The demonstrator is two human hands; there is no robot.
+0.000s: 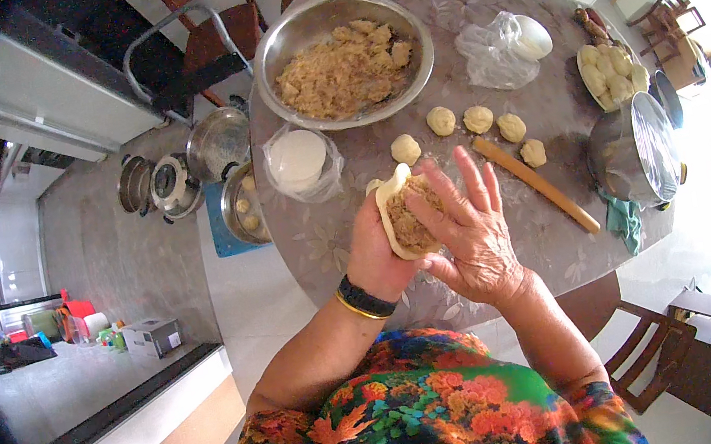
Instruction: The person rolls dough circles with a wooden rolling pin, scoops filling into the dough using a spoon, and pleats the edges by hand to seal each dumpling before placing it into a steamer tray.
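Observation:
In my left hand (367,251) rests a round dough wrapper (385,212), cupped from below with its edge curling up. Minced filling (408,225) covers the middle of the wrapper. My right hand (481,242) is over its right side with fingers spread; the thumb is at the near edge and the index fingertip lies over the filling. Just beyond the hands sits a dough ball (405,149), and several more dough balls (478,119) curve off to the right. A wooden rolling pin (536,185) lies slantwise on the table, right of my right hand.
A large steel bowl (425,54) of filling stands at the table's far side. Left of my hands are white rounds (298,157) in clear plastic. To the right are a plate of dough pieces (609,74), a film-covered pot (616,154) and a green cloth (624,224).

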